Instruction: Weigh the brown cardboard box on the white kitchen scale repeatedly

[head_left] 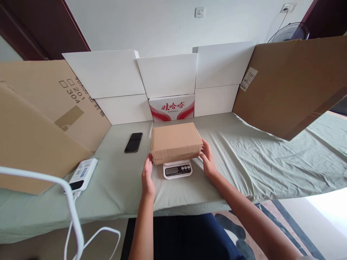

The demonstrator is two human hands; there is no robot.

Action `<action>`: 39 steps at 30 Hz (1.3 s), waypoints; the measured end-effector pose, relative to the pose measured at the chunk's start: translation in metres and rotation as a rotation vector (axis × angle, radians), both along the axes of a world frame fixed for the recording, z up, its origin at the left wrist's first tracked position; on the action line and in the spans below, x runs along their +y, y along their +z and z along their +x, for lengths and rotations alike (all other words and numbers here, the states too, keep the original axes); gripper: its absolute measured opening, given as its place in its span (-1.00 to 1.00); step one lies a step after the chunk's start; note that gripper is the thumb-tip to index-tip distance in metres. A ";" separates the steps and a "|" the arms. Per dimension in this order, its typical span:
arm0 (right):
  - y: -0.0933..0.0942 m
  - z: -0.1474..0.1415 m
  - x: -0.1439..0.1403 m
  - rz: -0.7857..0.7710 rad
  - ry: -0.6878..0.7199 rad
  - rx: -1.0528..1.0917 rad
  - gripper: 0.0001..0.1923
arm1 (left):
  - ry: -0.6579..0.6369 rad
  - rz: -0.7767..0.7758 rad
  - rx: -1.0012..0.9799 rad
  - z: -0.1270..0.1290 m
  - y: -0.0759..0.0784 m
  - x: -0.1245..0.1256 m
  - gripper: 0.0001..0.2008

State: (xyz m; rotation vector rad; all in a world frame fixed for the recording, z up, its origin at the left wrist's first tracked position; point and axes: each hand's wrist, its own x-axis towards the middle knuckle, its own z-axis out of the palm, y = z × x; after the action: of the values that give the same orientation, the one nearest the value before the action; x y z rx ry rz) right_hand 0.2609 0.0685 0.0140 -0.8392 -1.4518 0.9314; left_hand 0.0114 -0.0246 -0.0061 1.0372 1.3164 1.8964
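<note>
A closed brown cardboard box (pixel 176 139) sits over a small white digital kitchen scale (pixel 177 170), hiding the platform; whether it rests fully on it I cannot tell. The scale's dark display panel and round buttons stick out at the front. At the box's lower left corner is my left hand (pixel 148 175), its fingers against the side. My right hand (pixel 208 159) grips the right side, with the thumb near the front corner and the fingers partly hidden behind. Between them, both hands hold the box.
Left of the box lies a black smartphone (pixel 133 142). A white power bank (pixel 83 176) with a white cable (pixel 73 213) is farther left. Large cardboard sheets (pixel 287 86) flank the green cloth (pixel 271 162). White boxes (pixel 168 76) and a red-and-white carton (pixel 172 108) line the back.
</note>
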 end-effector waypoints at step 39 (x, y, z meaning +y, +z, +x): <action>0.052 -0.020 0.033 0.164 0.138 0.038 -0.30 | 0.001 0.133 0.096 -0.019 0.051 0.049 -0.23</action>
State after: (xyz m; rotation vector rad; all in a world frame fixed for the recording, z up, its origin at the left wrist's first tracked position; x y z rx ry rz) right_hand 0.2412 0.1011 0.0659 -0.6040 -1.5455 0.9121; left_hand -0.0073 0.0248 0.0448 1.2076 1.2572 1.9785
